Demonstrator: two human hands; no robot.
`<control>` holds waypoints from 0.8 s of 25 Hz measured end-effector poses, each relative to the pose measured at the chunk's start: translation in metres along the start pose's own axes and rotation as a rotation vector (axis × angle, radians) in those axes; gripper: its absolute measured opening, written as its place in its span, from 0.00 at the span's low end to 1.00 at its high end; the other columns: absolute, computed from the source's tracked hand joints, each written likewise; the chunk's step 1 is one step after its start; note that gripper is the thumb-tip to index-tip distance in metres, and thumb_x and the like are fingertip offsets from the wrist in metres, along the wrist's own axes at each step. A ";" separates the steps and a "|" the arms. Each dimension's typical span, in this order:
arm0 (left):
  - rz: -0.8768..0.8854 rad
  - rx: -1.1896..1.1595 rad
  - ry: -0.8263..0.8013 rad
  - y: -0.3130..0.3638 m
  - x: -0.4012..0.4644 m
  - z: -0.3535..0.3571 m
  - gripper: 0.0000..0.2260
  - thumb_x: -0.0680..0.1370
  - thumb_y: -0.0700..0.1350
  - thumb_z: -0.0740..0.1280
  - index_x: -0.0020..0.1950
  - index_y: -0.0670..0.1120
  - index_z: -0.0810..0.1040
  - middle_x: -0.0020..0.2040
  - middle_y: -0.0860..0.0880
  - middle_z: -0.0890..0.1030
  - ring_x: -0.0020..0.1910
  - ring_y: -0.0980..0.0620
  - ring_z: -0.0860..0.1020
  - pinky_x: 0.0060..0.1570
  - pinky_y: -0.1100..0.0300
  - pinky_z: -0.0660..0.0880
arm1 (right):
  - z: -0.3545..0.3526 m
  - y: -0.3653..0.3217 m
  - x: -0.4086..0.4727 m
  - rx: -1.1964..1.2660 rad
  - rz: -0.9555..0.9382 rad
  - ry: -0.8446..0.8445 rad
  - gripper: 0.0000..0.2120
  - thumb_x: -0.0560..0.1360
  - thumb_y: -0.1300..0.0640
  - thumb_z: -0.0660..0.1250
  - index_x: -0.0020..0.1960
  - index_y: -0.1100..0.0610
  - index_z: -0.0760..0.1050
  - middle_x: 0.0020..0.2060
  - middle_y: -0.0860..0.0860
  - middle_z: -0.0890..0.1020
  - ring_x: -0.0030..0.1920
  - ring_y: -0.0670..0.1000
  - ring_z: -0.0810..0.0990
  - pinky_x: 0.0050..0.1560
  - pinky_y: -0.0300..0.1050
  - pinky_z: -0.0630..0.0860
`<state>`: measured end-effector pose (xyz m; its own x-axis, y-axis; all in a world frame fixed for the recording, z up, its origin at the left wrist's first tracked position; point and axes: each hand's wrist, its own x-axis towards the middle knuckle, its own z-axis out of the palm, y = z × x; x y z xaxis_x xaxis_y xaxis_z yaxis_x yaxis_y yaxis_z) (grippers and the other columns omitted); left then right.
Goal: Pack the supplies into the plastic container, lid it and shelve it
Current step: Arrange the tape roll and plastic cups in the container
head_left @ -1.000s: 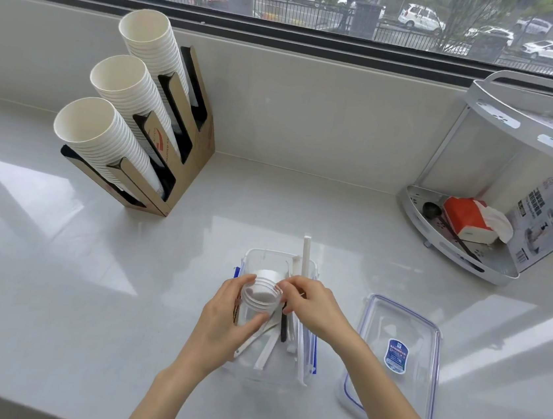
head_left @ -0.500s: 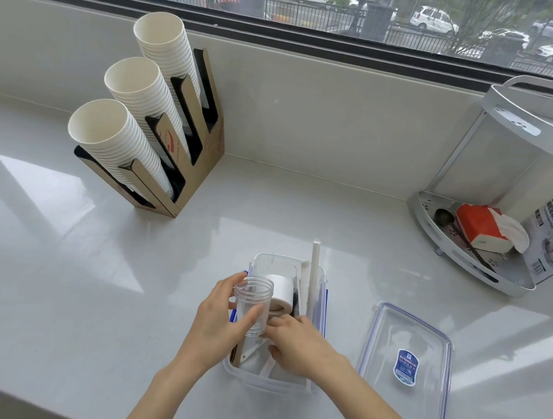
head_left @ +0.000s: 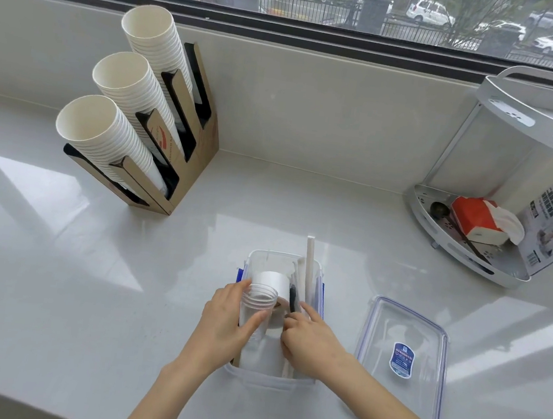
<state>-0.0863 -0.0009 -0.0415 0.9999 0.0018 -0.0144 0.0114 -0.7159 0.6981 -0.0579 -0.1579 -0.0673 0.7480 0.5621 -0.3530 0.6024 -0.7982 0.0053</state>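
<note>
A clear plastic container (head_left: 264, 259) with blue clips sits on the counter in front of me. My left hand (head_left: 223, 327) grips a stack of clear plastic cups (head_left: 256, 305) standing inside it at the left. Behind the cups lies a white roll (head_left: 272, 283). My right hand (head_left: 310, 342) reaches into the container's right side, fingers bent down among white wrapped straws (head_left: 308, 268) and a black stick (head_left: 292, 295); what it holds is hidden. One long straw pokes out over the far rim. The clear lid (head_left: 401, 358) with a blue label lies flat to the right.
A cardboard holder with three stacks of white paper cups (head_left: 139, 131) stands at the back left. A white two-tier corner shelf (head_left: 493, 234) at the back right holds a red tissue pack (head_left: 477, 220), a spoon and a box. The window ledge runs behind.
The cup stack has gone from held above the container to standing inside its left side. My right hand has dropped lower into the right side among the straws. The white roll now shows behind the cups.
</note>
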 end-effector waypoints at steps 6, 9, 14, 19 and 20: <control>0.055 0.256 -0.034 -0.001 0.000 0.009 0.25 0.76 0.57 0.60 0.70 0.48 0.62 0.68 0.53 0.70 0.68 0.53 0.62 0.61 0.61 0.58 | -0.006 0.008 -0.016 0.488 0.128 0.294 0.13 0.78 0.58 0.54 0.57 0.60 0.72 0.56 0.55 0.77 0.57 0.55 0.74 0.59 0.46 0.70; 0.075 0.266 -0.029 0.000 -0.002 0.012 0.24 0.76 0.57 0.60 0.69 0.50 0.63 0.66 0.54 0.72 0.65 0.53 0.64 0.56 0.62 0.56 | -0.009 0.010 -0.024 0.713 0.087 0.406 0.15 0.76 0.54 0.61 0.63 0.53 0.70 0.59 0.48 0.75 0.56 0.50 0.77 0.56 0.44 0.74; 0.110 0.323 -0.083 0.000 -0.003 0.013 0.23 0.76 0.57 0.59 0.69 0.52 0.64 0.67 0.56 0.70 0.65 0.53 0.63 0.52 0.63 0.55 | -0.014 0.007 -0.024 0.668 0.013 0.364 0.12 0.76 0.53 0.63 0.56 0.54 0.78 0.53 0.50 0.81 0.46 0.46 0.77 0.50 0.39 0.73; 0.138 0.374 -0.104 -0.006 -0.005 0.010 0.17 0.76 0.55 0.60 0.63 0.53 0.73 0.64 0.56 0.71 0.65 0.52 0.63 0.52 0.63 0.52 | -0.015 0.005 -0.020 0.602 -0.025 0.247 0.11 0.77 0.55 0.60 0.55 0.55 0.78 0.49 0.53 0.83 0.42 0.44 0.70 0.43 0.34 0.63; 0.141 0.385 -0.117 -0.008 -0.005 0.009 0.16 0.76 0.55 0.60 0.63 0.54 0.73 0.63 0.56 0.72 0.64 0.52 0.64 0.51 0.63 0.52 | -0.016 0.003 -0.018 0.583 -0.022 0.228 0.12 0.77 0.54 0.60 0.56 0.55 0.78 0.50 0.54 0.83 0.43 0.46 0.72 0.43 0.34 0.62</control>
<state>-0.0912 -0.0016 -0.0535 0.9834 -0.1781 -0.0342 -0.1519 -0.9119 0.3813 -0.0650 -0.1673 -0.0459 0.8167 0.5601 -0.1386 0.4147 -0.7368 -0.5340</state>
